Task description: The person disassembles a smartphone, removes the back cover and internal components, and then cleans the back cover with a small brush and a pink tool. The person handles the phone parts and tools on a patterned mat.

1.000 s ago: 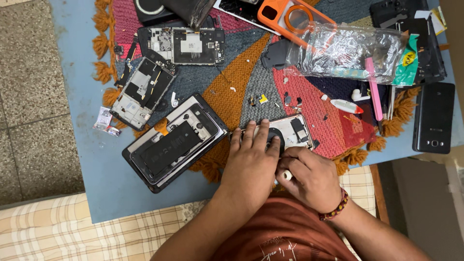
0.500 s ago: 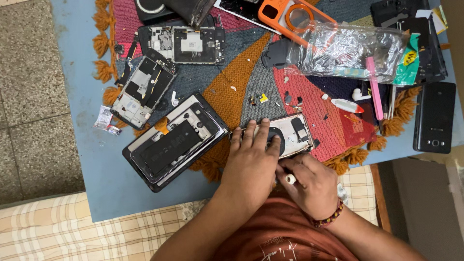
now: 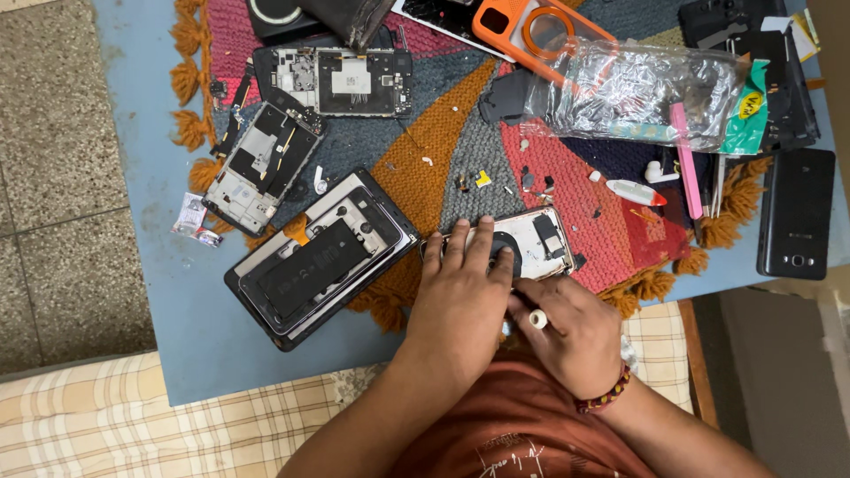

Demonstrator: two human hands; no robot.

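My left hand (image 3: 460,296) lies flat over the near end of an opened phone (image 3: 540,239), pressing it onto the patterned mat (image 3: 425,168). My right hand (image 3: 571,332) is closed around a small tool with a white round end (image 3: 537,319), its tip at the phone's near edge under my left fingers. The phone's silver inner frame and a dark round part show beyond my fingertips. Tiny screws and small parts (image 3: 482,180) lie on the mat just past the phone.
A larger opened phone with a black battery (image 3: 319,257) lies left. Two stripped phone frames (image 3: 261,164) (image 3: 341,81) sit farther back. A clear plastic bag (image 3: 637,93), an orange case (image 3: 531,31), a pink tool (image 3: 686,159) and a black phone (image 3: 795,214) are on the right of the blue table (image 3: 186,327).
My right hand has shifted slightly toward my body with the tool; my left hand stays pressed on the opened phone.
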